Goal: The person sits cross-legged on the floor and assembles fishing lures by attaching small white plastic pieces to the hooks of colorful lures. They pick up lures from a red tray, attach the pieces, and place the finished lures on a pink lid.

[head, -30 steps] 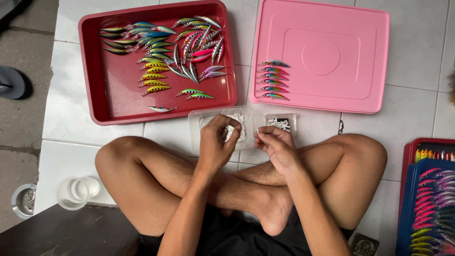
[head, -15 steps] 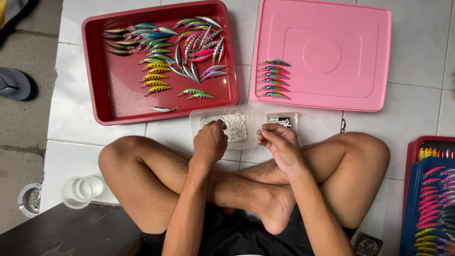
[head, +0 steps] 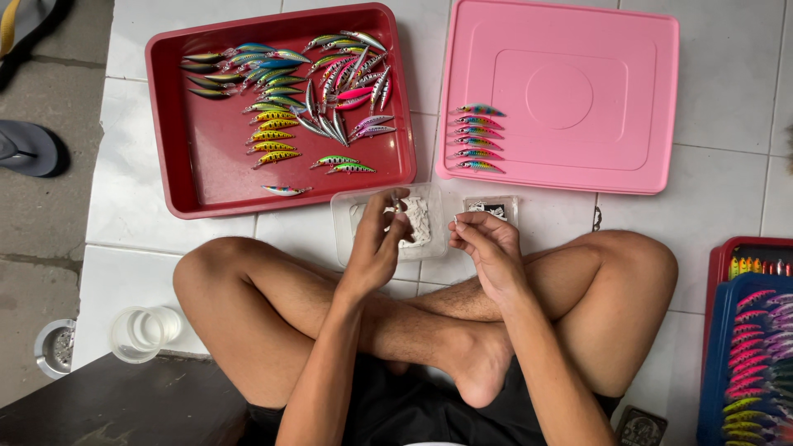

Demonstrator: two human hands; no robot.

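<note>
Clear plastic square tub (head: 350, 244) of small white metal parts sits on the tile before crossed legs. Left hand (head: 376, 239) reaches over it, fingers loosely spread, holding nothing visible. Right hand (head: 487, 244) pinches something tiny, contents indistinct. Risk: piece drops among legs, unseen.

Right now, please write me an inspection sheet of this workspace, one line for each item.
Surface: white tiled floor; the person sits on it cross-legged.
Job's things: clear container with small white pieces, smaller clear box beside it.
Clutter: red tray with many fishing lures; pink lid with a row of six lures; blue tray of lures at right; clear cup.
Hands: left hand over the clear container, fingers pinching something small; right hand near the smaller box, also pinching something too small to identify.
Cables: nothing seen.
Surroundings: grey sandal at left; dark board at bottom left.
</note>
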